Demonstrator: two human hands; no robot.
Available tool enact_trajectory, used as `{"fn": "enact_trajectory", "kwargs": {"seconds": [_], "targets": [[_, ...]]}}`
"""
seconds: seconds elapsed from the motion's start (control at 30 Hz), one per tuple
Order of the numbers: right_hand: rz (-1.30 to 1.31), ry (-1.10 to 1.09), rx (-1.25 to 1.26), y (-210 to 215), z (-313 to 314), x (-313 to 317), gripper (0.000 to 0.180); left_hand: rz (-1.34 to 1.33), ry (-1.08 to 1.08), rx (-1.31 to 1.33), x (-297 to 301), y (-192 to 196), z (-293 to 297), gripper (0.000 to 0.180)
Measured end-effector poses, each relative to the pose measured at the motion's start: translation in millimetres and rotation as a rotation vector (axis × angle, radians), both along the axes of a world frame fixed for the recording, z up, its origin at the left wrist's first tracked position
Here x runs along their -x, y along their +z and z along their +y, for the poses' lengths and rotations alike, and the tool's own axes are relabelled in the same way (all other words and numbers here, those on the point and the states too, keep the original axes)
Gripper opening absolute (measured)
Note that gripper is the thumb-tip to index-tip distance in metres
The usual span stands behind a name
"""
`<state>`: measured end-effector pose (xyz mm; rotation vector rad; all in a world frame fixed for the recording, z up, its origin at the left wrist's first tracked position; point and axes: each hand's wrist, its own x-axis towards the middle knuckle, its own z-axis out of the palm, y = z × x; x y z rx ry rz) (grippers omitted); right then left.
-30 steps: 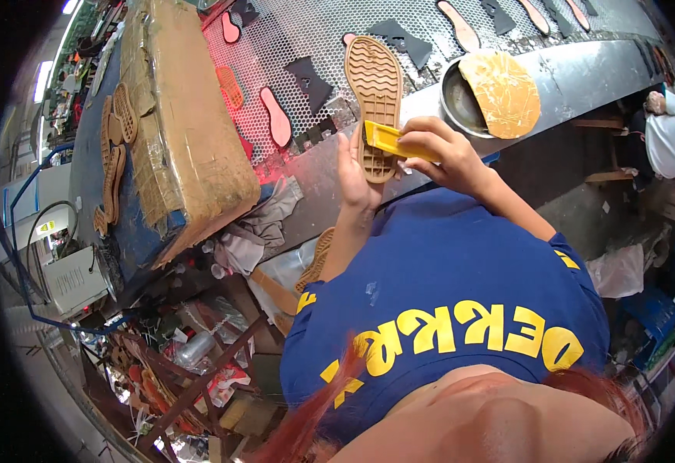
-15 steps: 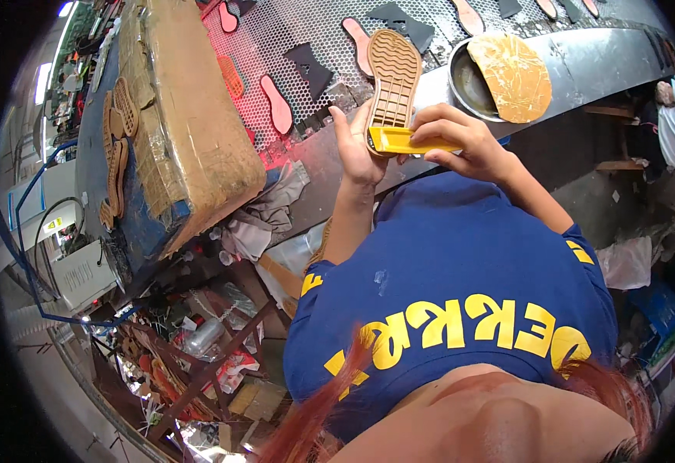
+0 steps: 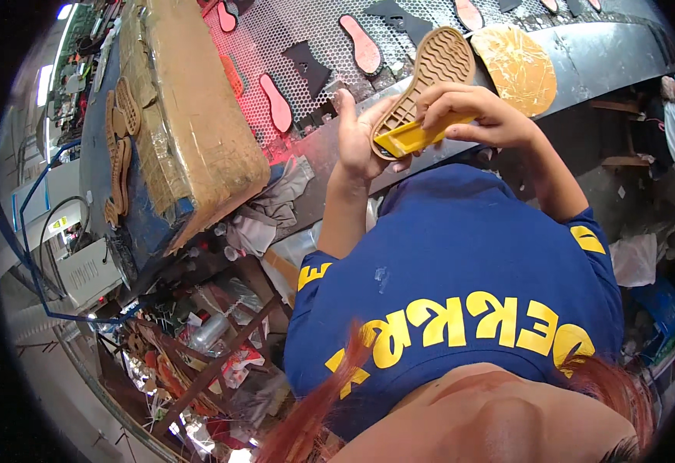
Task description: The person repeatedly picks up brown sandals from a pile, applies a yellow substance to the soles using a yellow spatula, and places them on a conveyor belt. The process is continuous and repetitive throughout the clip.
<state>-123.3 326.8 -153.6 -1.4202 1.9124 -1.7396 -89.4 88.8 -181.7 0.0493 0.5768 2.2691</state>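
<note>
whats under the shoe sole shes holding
The left hand cups the sole from below at its heel; the right hand presses a yellow tool on its tread. Its underside is hidden.

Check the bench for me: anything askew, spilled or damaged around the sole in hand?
The tan shoe sole in the left hand looks whole, the right hand pressing a yellow tool to its heel. Oddities: the cardboard box overhangs the bench edge, tilted, and crumpled rags lie below it.

Tan ridged sole, yellow tool, blue shirt

A tan shoe sole (image 3: 428, 81) is showing wavy tread; the scraper (image 3: 415, 137) is glowing yellow against pink insoles (image 3: 279, 104).
</note>
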Motion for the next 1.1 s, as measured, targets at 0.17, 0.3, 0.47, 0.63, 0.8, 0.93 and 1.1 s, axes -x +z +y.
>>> {"fn": "enact_trajectory", "kwargs": {"seconds": [0.17,0.3,0.47,0.63,0.8,0.93,1.1], "targets": [[-0.356,0.143,0.028,0.6,8.2,6.2,0.017,-0.078,0.099,0.422,-2.6,15.7,15.3,0.109],[-0.322,0.005,0.141,-1.8,28.9,6.1,0.016,-0.069,0.106,0.332,-1.9,9.9,15.4,0.106],[-0.732,-0.323,0.999,-69.4,82.1,2.4,0.027,0.079,0.067,-0.05,8.2,-15.2,3.6,0.066],[-0.665,-0.947,0.131,-173.2,114.0,8.2,0.02,0.089,0.297,0.128,5.0,-22.9,7.1,0.064],[0.149,-1.146,-0.677,-219.4,66.7,-4.4,0.016,0.156,0.496,0.286,-4.3,-41.0,8.5,0.103],[0.281,-1.285,-0.863,-251.4,56.8,-4.3,0.021,0.414,0.595,0.628,-0.7,-48.0,7.3,0.119],[-0.005,-1.31,-0.39,-246.0,53.4,4.6,0.016,0.375,0.617,0.714,-3.5,-46.9,-2.0,0.087]]}}
